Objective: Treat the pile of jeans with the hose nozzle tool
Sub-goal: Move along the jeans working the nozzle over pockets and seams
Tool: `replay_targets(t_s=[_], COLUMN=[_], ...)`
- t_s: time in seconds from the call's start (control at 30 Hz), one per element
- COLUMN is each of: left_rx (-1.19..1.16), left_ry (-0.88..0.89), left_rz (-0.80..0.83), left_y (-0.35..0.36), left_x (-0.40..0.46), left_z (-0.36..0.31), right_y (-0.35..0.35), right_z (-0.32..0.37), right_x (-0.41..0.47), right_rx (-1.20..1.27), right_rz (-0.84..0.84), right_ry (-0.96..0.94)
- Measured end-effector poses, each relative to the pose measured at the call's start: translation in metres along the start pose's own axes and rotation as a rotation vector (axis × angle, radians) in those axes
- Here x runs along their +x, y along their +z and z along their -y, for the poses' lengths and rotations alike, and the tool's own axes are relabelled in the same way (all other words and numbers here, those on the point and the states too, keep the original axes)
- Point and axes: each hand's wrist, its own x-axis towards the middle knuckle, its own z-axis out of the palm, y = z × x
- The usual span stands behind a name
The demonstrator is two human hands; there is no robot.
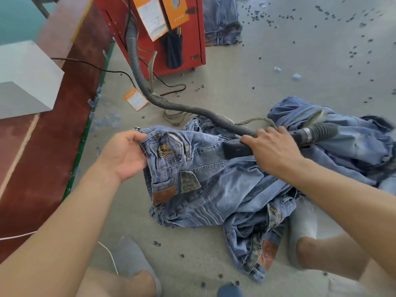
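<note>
Two bare hands at work over a pile of jeans (235, 189) heaped on the floor (267, 78). Left hand (123, 154), palm up, fingers curled and thumb pinching the waistband edge of the topmost pair, just beside an embroidered back pocket (168, 150). Right hand (273, 146), knuckles up, fingers wrapped round the dark body of the hose nozzle tool (237, 150), its flat black mouth pointing toward the left hand and lying on the denim between the two hands. Behind the right hand, a thicker black section with a metal band (308, 133) running off to the right over more denim. From under the right hand's fingers, a ribbed grey hose (171, 105) curving away across the floor and up to a red cabinet (192, 39) well beyond both hands. Orange and white tags (154, 16) hanging on the cabinet front, another orange tag (135, 99) lying on the floor near the hose. Thin black cable (102, 70) trailing past the hose beyond the left hand. Farther out past the right hand, small dark scraps (351, 54) scattered over the floor. More folded denim (221, 20) stacked beside the cabinet. Below the hands, two feet in grey slippers (132, 256), the right one partly tucked under the pile's edge.
</note>
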Motion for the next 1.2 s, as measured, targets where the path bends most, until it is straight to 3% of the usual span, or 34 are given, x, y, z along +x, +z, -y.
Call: replay_targets(t_s=[0.33, 0.53, 0.73, 0.97, 1.2], left_rx=[0.088, 0.147, 0.163, 0.167, 0.098], left_ry=[0.006, -0.014, 0.018, -0.076, -0.065], left_rz=[-0.044, -0.214, -0.136, -0.104, -0.143], left_y=[-0.011, -0.015, -0.020, -0.021, -0.024], left_x=[-0.016, -0.013, -0.021, -0.028, -0.031], left_z=[0.000, 0.002, 0.006, 0.006, 0.012], right_y=[-0.010, -0.023, -0.025, -0.020, -0.044], right_z=[0.042, 0.021, -0.003, 0.056, 0.034], right_x=[0.006, 0.003, 0.010, -0.001, -0.001], right_rx=[0.139, 0.270, 0.324, 0.143, 0.398], right_rz=[-0.109, -0.120, -0.081, -0.056, -0.102], right_ry=[-0.118, -0.105, 0.023, -0.190, -0.123])
